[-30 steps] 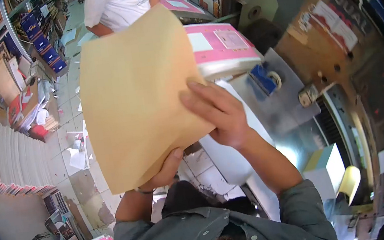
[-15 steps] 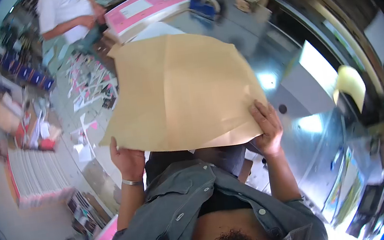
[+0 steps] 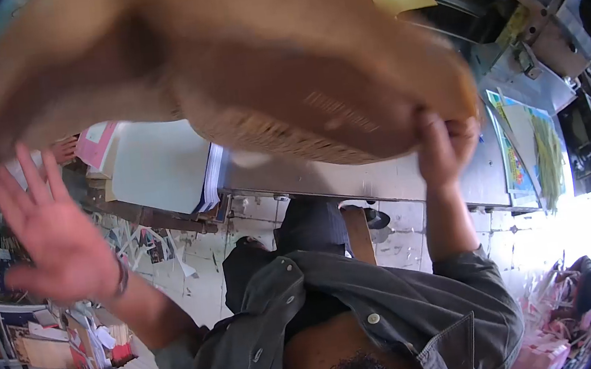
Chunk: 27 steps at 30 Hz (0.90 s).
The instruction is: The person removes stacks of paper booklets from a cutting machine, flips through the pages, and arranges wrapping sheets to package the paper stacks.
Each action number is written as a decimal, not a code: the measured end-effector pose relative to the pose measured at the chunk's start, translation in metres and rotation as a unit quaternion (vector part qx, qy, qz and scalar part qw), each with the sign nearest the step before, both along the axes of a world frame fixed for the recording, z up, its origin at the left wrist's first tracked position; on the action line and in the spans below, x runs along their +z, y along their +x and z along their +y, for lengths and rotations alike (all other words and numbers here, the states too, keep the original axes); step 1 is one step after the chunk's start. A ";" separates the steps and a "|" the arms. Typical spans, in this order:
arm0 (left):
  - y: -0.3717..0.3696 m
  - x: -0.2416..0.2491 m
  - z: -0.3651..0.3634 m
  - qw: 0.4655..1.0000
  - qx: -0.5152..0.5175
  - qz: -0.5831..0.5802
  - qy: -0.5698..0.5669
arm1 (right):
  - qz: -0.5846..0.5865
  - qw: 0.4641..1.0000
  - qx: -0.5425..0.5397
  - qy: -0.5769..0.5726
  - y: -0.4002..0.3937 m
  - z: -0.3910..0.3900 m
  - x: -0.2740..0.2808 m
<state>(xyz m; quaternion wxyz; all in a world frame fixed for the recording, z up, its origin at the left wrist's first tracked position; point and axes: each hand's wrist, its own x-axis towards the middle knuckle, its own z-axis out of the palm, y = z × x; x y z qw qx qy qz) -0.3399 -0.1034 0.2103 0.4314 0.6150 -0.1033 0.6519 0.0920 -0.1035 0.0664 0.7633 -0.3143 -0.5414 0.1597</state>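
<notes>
Hands apart: left hand (image 3: 61, 240) spread wide, right hand (image 3: 448, 147) gripping the edge of a brown sheet (image 3: 277, 88).
The left's hold of half a second ago is gone and the sheet has swung up, so the right alone seems to bear it. Whether the left fingertips brush it is unclear. It is held above the white paper stack (image 3: 158, 164) and the worktop (image 3: 397, 181), blurred, cut off at the top; its faint print is unreadable, some right fingers hidden.

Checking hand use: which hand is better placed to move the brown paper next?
Probably the right hand: it grips the edge of the brown paper, while the left hand is spread open, palm showing, gripping nothing.
</notes>
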 end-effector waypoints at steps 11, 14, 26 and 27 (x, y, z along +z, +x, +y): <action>0.087 -0.173 0.085 0.611 0.577 0.538 -0.067 | -0.012 0.921 -0.078 -0.382 0.136 0.007 -0.057; 0.132 -0.199 0.066 0.639 0.454 0.620 0.030 | -0.135 0.878 -0.112 -0.445 0.168 0.006 -0.091; 0.180 -0.255 0.003 0.559 0.283 0.779 0.040 | -0.381 0.789 -0.297 -0.380 0.236 0.068 -0.115; 0.179 -0.252 -0.002 0.556 0.284 0.780 0.032 | -0.364 0.804 -0.331 -0.335 0.225 0.075 -0.109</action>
